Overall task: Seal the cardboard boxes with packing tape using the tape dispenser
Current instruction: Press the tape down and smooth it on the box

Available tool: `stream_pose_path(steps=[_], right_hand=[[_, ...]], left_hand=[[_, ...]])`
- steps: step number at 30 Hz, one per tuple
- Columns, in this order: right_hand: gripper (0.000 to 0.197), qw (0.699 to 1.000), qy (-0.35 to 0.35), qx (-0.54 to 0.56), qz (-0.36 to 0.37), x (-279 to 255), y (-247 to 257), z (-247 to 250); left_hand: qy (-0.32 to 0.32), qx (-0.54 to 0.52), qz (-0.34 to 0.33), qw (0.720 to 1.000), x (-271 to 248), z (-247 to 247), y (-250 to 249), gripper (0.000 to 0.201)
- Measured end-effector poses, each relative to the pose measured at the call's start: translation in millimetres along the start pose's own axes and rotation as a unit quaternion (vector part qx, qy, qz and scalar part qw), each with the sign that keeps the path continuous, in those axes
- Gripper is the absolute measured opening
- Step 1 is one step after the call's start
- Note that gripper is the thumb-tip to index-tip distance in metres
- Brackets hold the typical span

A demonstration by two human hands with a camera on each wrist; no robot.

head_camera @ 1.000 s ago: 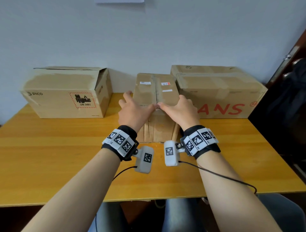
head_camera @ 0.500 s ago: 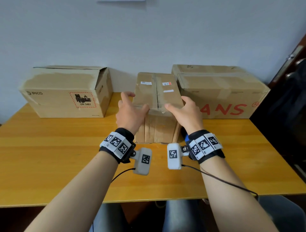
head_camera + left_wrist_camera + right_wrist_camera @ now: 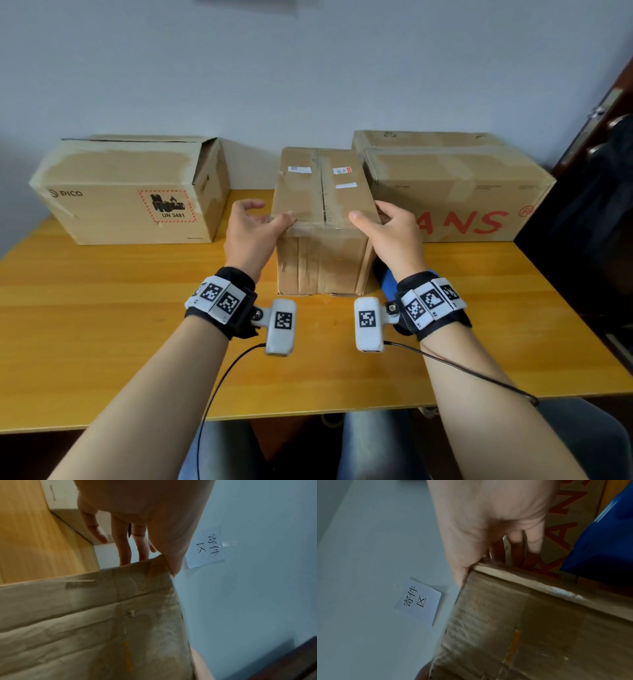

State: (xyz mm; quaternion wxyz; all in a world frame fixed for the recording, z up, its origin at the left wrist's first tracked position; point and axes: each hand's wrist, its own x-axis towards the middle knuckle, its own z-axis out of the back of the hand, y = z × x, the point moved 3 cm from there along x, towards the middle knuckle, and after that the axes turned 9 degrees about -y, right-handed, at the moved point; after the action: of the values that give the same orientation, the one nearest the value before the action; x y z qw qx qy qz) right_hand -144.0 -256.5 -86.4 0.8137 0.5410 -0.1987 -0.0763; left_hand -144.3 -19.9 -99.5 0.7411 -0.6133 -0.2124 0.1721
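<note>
A small cardboard box [image 3: 322, 192] stands upright in the middle of the table, with clear tape along its top seam. My left hand [image 3: 263, 219] is at its near left top corner: the thumb lies on the top edge and the fingers hang relaxed beside the left side, a gap showing between them and the box [image 3: 85, 615]. At the near right top corner my right hand [image 3: 370, 214] grips, thumb on top and fingers down the right side of the box [image 3: 539, 628]. A blue tape dispenser [image 3: 385, 284] lies on the table, mostly hidden behind my right wrist.
A PICO box [image 3: 130, 192] lies at the back left, its right end flap ajar. A larger box with red letters [image 3: 455, 192] sits at the back right, close to the middle box. The wooden table [image 3: 102, 325] ends at a dark door [image 3: 589, 205] on the right.
Both hands left the middle of the box's near top edge and slid apart to its two near corners. The box has stayed in place.
</note>
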Motion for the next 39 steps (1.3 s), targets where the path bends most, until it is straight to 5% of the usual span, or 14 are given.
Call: stream_pose_path(steps=[21, 39], right_hand=[[0.028, 0.998, 0.026, 0.052, 0.005, 1, -2, 1], [0.027, 0.999, 0.03, 0.036, 0.009, 2, -1, 0]], left_hand=[[0.09, -0.191, 0.103, 0.972, -6, -21, 22, 0.046], [0.144, -0.147, 0.105, 0.973, -16, -23, 20, 0.053]])
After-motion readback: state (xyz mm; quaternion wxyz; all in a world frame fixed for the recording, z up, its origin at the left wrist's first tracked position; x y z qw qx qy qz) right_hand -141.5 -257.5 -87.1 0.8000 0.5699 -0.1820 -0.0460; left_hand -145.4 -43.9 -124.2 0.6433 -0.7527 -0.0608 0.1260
